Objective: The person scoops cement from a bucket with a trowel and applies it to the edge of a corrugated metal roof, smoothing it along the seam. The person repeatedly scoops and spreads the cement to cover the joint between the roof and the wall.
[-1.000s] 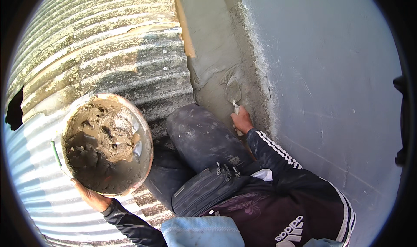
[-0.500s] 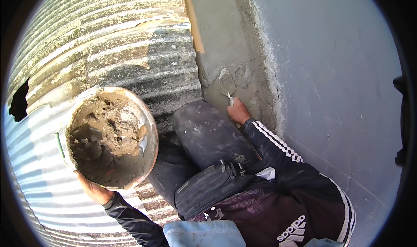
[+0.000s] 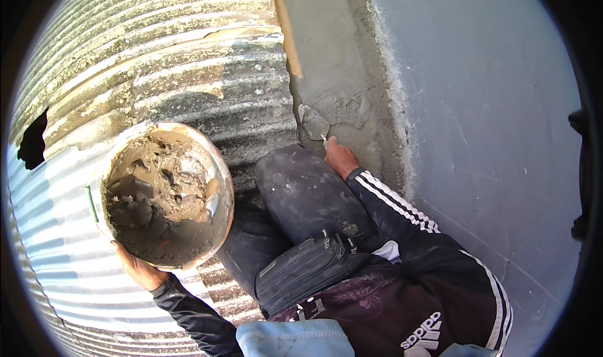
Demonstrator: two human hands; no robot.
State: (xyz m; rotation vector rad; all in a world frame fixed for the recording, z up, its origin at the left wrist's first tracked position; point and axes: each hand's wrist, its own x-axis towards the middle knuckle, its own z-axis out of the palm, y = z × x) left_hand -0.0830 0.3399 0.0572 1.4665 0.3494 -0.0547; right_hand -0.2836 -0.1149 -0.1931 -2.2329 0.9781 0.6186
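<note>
My left hand (image 3: 137, 268) is closed on the lower left side of a round bucket (image 3: 230, 190), which stands on the corrugated roof. Wet grey mortar (image 3: 173, 187) fills much of it, with lumps on top. In my right hand (image 3: 342, 158) is the handle of a pointed trowel (image 3: 313, 124). Its blade lies on the wet mortar strip (image 3: 320, 37) between roof and wall, close to the roof's edge. The blade is smeared with mortar, and ridged, disturbed mortar shows just to its right.
Corrugated roof sheets (image 3: 188, 74) spread to the left, with a dark hole (image 3: 32, 140) at the far left. A smooth grey wall (image 3: 483, 93) rises on the right. The bucket's handle has a green grip (image 3: 92, 204). My bent knee (image 3: 295, 175) is between bucket and trowel.
My right hand has drawn the trowel left across the mortar, up to the roof's edge, and its blade has turned. The left hand stays on the bucket. The view has shifted slightly.
</note>
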